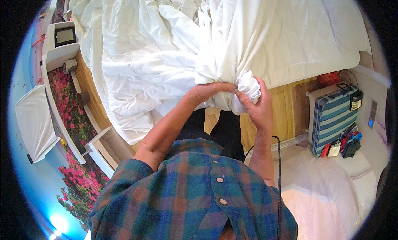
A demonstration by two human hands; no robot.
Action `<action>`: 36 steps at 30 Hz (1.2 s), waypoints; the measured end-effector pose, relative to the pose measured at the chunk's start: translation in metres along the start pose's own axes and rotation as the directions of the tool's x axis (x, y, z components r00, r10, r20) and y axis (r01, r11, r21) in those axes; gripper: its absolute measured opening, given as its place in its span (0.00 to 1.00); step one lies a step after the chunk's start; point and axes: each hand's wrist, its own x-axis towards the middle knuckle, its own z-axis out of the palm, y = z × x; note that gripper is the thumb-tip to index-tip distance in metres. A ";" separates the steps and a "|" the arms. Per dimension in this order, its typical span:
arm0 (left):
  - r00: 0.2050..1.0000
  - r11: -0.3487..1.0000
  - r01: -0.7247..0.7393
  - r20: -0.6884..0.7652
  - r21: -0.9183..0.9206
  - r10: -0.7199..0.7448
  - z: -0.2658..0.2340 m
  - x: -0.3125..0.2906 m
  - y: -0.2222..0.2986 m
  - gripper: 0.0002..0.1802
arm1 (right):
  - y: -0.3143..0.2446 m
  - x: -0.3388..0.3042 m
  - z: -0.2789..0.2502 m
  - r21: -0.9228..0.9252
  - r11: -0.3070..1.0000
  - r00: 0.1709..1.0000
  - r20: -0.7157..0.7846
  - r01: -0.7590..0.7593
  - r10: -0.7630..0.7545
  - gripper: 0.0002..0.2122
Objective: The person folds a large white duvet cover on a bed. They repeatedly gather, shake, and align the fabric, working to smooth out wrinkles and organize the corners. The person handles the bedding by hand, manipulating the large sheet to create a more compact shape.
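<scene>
Most fingers of the left hand are out of sight in the folds of the white cloth, and some of the right hand's are hidden behind its bunched end. The cloth runs off the top edge, covering most of what lies beneath. The plaid shirt is cut off at the bottom edge and hides the tops of the dark trousers. At right, the small items by the striped suitcase are too small to tell. At lower left, glare washes out the wall.
</scene>
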 end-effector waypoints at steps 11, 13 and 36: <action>0.986 0.998 -0.018 -0.166 0.066 0.029 -0.028 -0.005 -0.001 0.39 | 0.045 -0.002 -0.044 0.645 0.764 0.865 -0.397 0.025 0.307 0.23; 0.971 0.997 -0.049 -0.230 0.058 0.061 -0.041 0.000 -0.008 0.42 | 0.049 0.002 -0.050 0.636 0.771 0.867 -0.405 0.041 0.289 0.21; 0.715 0.896 0.259 -0.696 0.361 0.074 -0.144 0.020 -0.049 0.36 | -0.074 -0.001 0.003 0.693 0.714 0.979 -0.057 -0.102 0.196 0.17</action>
